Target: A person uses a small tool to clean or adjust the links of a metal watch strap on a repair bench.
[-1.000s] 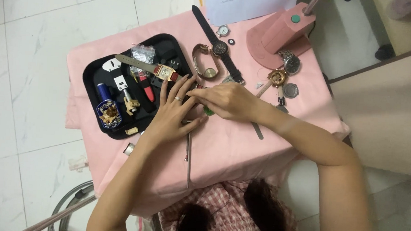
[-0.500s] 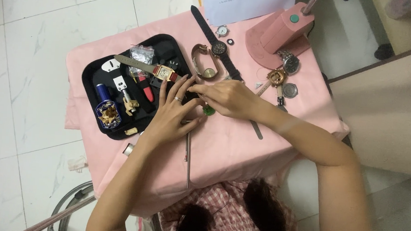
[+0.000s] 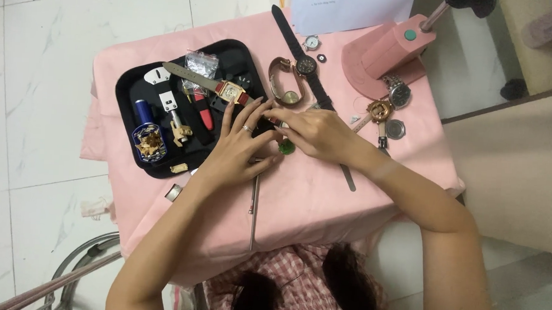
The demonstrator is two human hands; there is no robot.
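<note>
Two hands: both meet at the middle of the pink cloth (image 3: 299, 200), fingertips crowded onto one small spot.
Head view, left hand (image 3: 241, 150): palm down, fingers spread and pointing up the table, tips resting on the right edge of the black tray (image 3: 128, 87); a ring shows on one finger; it grips nothing I can make out, it presses or steadies.
Head view, right hand (image 3: 318, 135): comes in from the right, curled, fingertips pinched toward the left hand; what sits in that pinch is hidden, so I cannot tell whether anything is held.
Small green piece (image 3: 286, 148): lies on the cloth just below the meeting fingertips, touching or nearly touching the right hand's thumb side; the right hand is the nearer.
Long axis: a thin metal rod (image 3: 253, 210) runs from under the left palm straight down toward the person, near vertical in the frame.
Second tool: a flat metal strip (image 3: 348, 177) sticks out below the right wrist, slanting down and right.
Tray contents: rectangular gold watch on a red strap (image 3: 229, 93), just above the left fingertips; blue cylinder (image 3: 143, 111) well to the left.
Farther off: black-strap watch (image 3: 306, 65) and pink lamp base (image 3: 382, 53), up and right, apart from both hands.
</note>
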